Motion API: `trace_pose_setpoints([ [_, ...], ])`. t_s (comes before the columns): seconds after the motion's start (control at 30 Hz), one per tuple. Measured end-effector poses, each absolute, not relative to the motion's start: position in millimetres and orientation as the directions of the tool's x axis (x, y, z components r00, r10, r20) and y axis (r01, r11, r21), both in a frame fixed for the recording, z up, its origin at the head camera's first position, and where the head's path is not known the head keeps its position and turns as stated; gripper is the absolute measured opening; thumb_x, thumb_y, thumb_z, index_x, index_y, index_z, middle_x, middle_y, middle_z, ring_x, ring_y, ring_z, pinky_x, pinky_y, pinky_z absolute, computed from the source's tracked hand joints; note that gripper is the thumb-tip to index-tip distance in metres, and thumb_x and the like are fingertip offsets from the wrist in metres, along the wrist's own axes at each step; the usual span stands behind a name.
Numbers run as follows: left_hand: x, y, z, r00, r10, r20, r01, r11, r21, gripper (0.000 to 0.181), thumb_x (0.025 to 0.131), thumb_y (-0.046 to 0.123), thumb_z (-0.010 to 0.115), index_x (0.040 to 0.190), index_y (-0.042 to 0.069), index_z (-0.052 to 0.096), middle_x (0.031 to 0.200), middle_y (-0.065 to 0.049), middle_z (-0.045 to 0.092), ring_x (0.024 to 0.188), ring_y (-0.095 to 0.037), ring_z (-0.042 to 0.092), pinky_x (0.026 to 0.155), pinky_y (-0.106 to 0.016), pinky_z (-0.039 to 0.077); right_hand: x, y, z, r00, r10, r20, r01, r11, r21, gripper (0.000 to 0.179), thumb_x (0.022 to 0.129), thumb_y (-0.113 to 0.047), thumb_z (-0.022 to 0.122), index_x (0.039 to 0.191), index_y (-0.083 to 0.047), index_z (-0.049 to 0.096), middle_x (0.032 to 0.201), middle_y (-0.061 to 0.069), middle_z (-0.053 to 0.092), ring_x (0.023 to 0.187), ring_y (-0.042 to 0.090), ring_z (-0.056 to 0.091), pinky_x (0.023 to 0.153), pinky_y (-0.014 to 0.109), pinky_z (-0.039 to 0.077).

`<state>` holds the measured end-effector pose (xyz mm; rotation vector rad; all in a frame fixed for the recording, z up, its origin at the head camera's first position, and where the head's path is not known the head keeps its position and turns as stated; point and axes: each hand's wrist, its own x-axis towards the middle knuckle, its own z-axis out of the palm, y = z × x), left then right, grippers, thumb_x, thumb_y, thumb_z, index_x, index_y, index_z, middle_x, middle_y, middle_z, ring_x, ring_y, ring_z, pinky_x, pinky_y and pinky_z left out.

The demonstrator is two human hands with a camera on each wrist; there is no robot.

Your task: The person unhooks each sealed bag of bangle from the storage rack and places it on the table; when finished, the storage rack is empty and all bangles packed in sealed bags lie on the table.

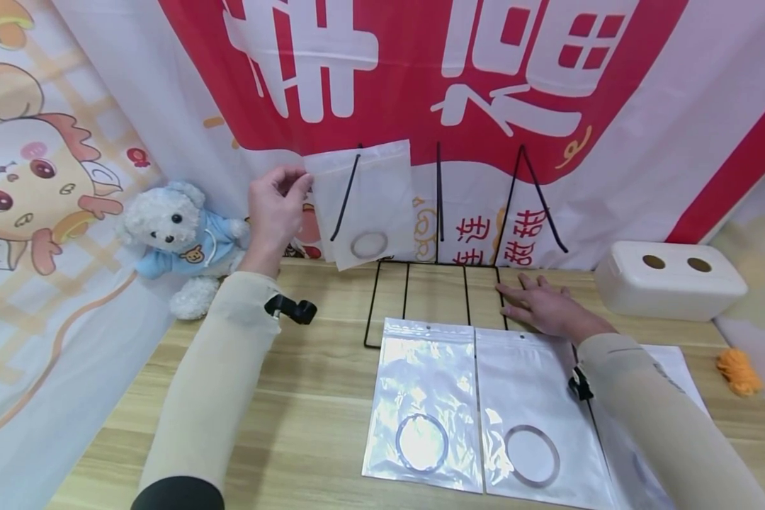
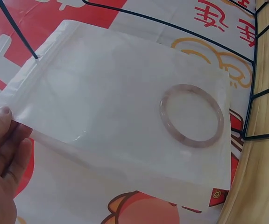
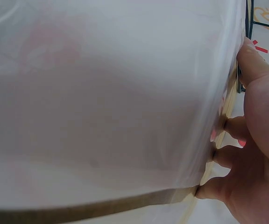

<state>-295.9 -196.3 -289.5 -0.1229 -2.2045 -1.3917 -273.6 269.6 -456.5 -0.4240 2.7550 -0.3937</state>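
Observation:
A translucent white zip bag point(image 1: 382, 198) hangs on a black wire hook point(image 1: 347, 195) that passes through its top strip. A pale pinkish bangle point(image 2: 164, 111) lies in its lower part, and the edge of another bag shows behind it. My left hand point(image 1: 277, 212) pinches the bag's upper left side between thumb and fingers. My right hand point(image 1: 548, 304) rests with spread fingers by the rack's wire base, at the top edge of a second bag point(image 1: 523, 382) holding a bangle point(image 1: 508, 453). Left of that lies a third bag point(image 1: 427, 375) with a bangle in it.
The black wire rack point(image 1: 372, 297) stands against the printed backdrop. Under my right forearm lies another bag point(image 1: 678, 365). A white box point(image 1: 637, 283) with two holes and an orange yarn bundle point(image 1: 739, 372) stand at right; a plush bear point(image 1: 172, 219) sits at left.

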Motion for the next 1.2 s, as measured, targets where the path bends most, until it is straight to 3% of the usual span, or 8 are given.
trace_pose_setpoints([
  [0.4,-291.6,-193.3,-284.9,-0.857,-0.232,0.461,0.317,0.467,0.825,0.031,0.106,0.031,0.070,0.128,0.010,0.077,0.125,-0.009,0.078,0.104,-0.019,0.075,0.103,-0.027,0.061,-270.2,267.1,-455.0,-0.904,-0.341,-0.258,-0.254,0.914,-0.316,0.071,0.111,-0.062,0.046,0.171,-0.025,0.034,0.176,0.035,0.008,0.156,0.072,0.001,0.112,0.094,0.002],
  [0.77,-288.9,-194.7,-280.7,-0.846,-0.209,0.491,0.340,0.499,0.797,0.026,0.108,0.023,0.067,0.125,0.005,0.076,0.120,-0.014,0.077,0.103,-0.023,0.077,0.100,-0.028,0.063,-270.0,266.6,-453.1,-0.903,-0.341,-0.261,-0.252,0.913,-0.322,0.071,0.111,-0.061,0.046,0.171,-0.024,0.034,0.176,0.035,0.008,0.156,0.072,0.001,0.113,0.094,0.001],
  [1.2,-276.8,-198.4,-280.9,-0.855,-0.178,0.488,0.339,0.521,0.784,0.025,0.108,0.024,0.067,0.124,0.006,0.074,0.118,-0.011,0.075,0.103,-0.025,0.072,0.098,-0.026,0.062,-269.7,268.2,-454.0,-0.906,-0.338,-0.255,-0.248,0.912,-0.328,0.071,0.111,-0.061,0.047,0.170,-0.024,0.035,0.177,0.035,0.008,0.156,0.071,0.001,0.113,0.094,0.000],
])
